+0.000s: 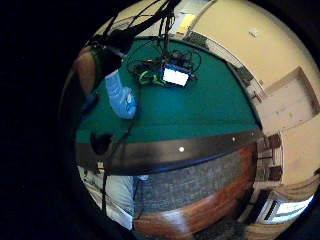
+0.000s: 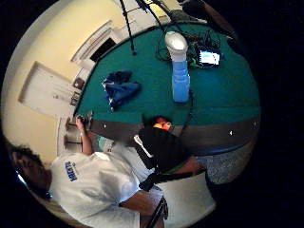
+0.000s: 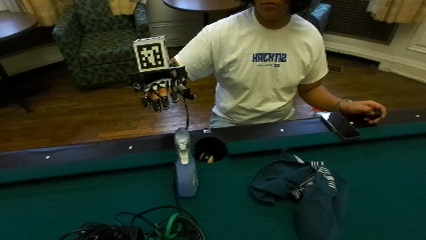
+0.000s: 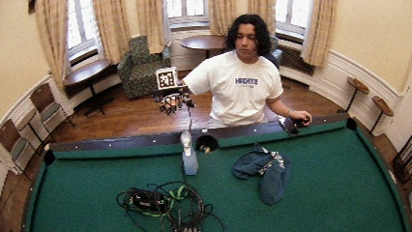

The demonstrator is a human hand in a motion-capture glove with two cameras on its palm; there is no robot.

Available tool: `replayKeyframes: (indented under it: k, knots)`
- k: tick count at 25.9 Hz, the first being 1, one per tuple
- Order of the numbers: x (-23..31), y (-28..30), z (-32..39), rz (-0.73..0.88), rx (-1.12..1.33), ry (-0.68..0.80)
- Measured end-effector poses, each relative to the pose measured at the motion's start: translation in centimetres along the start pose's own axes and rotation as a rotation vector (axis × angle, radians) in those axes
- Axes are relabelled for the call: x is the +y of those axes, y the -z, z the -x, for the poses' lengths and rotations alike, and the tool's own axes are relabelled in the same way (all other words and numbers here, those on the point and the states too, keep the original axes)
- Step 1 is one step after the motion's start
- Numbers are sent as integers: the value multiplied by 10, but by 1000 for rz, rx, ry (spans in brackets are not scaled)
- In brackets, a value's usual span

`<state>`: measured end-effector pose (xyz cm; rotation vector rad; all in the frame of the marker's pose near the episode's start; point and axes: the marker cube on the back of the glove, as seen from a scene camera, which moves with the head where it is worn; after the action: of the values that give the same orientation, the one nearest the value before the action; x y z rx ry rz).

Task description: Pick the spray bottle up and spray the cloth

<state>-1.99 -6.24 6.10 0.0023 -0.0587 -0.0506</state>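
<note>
A pale blue spray bottle (image 3: pixel 185 170) with a grey trigger head stands upright on the green felt, just inside the side pocket (image 3: pixel 210 149). It also shows in both palm views (image 2: pixel 179 66) (image 1: pixel 121 95). A dark blue cloth (image 3: pixel 306 187) lies crumpled on the felt to one side of the bottle (image 2: pixel 118 88). My gloved right hand (image 3: pixel 160 92) hangs in the air above and behind the table's rail, well above the bottle, fingers pointing down and relaxed, holding nothing.
A tangle of black and green cables with a small lit device (image 3: pixel 133 230) lies on the felt on the bottle's far side from the person. The person's bare left hand (image 3: pixel 366 110) rests on the dark wooden rail (image 3: pixel 279 132) by a flat dark object (image 3: pixel 339 125).
</note>
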Motion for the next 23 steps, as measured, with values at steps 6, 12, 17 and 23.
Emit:
replayKeyframes:
  k: [6,12,17,23]
  knots:
    - [-27,-23,-1,-15,-66,-26]
    - [-52,-46,-3,20,-182,-55]
    - [-74,-66,-2,52,-300,-76]
    - [-89,-85,-4,79,-430,-95]
